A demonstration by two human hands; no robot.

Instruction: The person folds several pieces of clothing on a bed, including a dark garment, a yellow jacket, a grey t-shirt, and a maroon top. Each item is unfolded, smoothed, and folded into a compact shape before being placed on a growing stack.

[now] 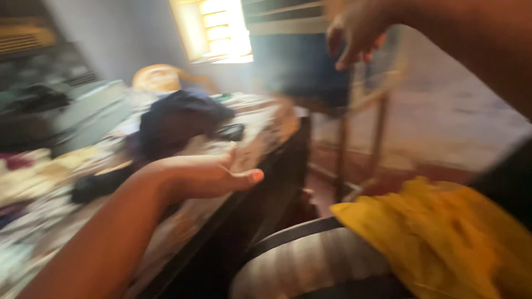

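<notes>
The whole view is smeared by motion, so fine detail is lost. The left hand point(208, 176) stretches forward over the near edge of a bed point(66, 221), its fingers straight and together, thumb along the side, holding nothing. Just beyond it on the bed lies a dark blue heap of cloth point(177, 119), with a small black thing point(230, 132) beside it (too blurred to tell what it is). The bed has a dark side panel point(260, 194) and is strewn with mixed, pale items.

The right hand point(357, 30) is raised high at the top of the view, fingers loosely curled downward and apart; it appears to grip nothing, though the blur makes that uncertain. Below it stands a wooden frame point(377, 127), well apart from the hand.

At lower right a yellow cloth point(443, 232) lies over a rounded striped surface point(310, 266). A bright window point(213, 27) glows on the far wall.
</notes>
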